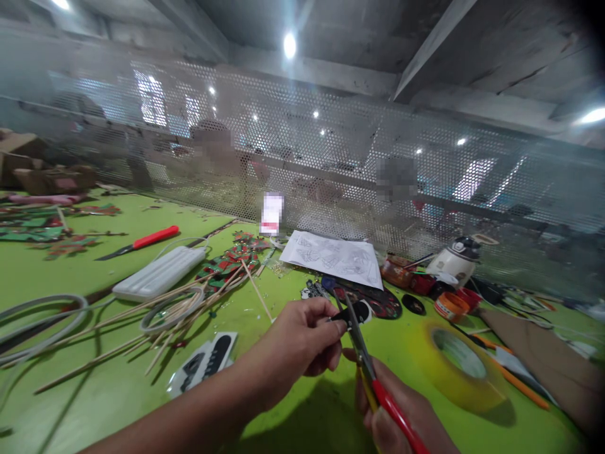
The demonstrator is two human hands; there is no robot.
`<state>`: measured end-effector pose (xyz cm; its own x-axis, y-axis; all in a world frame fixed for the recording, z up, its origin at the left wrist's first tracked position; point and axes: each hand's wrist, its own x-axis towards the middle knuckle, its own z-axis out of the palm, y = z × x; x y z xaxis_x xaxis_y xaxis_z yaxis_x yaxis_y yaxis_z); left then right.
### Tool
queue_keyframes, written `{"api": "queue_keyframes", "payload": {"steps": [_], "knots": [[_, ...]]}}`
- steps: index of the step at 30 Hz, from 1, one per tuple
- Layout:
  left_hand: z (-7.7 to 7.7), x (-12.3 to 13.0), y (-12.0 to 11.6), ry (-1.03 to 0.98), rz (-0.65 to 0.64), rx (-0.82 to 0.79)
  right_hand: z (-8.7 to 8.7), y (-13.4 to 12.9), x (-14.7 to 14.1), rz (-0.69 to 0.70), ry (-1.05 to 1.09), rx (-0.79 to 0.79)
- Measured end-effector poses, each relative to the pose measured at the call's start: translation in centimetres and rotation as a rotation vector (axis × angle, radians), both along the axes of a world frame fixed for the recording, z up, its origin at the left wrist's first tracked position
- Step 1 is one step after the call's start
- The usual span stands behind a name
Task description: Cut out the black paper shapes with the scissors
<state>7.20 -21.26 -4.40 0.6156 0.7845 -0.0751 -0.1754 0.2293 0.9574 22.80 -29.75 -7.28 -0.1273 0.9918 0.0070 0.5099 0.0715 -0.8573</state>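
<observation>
Along the left of our green table [142, 425] we have cardboard boxes [51, 180] at the back, red-and-green cutouts [33, 227], and a red-handled knife [154, 238]. A coiled cable [75, 302] lies at the near left edge, and a white power strip [161, 272] sits beside the knife. Thin sticks [174, 315] spread over the middle left, some reaching across more red-and-green pieces [231, 260]. Nearer us lie stickers [205, 364] with black shapes. Our left hand [307, 340] comes in over the table, its thumb and fingers pinched on a small black piece [350, 317] with a white end, which is held up before the palette. Our right hand [394, 403] is closed around the scissors [366, 362], whose blades meet the black piece just beside the left fingertips. Behind the hands, a sketch sheet [335, 257] overlaps the dark paint palette [385, 302]. Farther right we have a black disc [414, 304], paint jars [451, 306] and a white pot [452, 261] with a dark top. Nearer us, a roll of yellow tape [458, 364] lies beside an orange-handled tool [524, 384], with brown cardboard [534, 347] at the right edge.
</observation>
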Motion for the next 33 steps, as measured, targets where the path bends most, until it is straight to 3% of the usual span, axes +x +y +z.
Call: {"api": "queue_keyframes", "payload": {"steps": [33], "knots": [[-0.03,0.09,0.38,0.052,-0.025,0.013,-0.83,0.14,0.21,0.01,-0.029,0.019]]}}
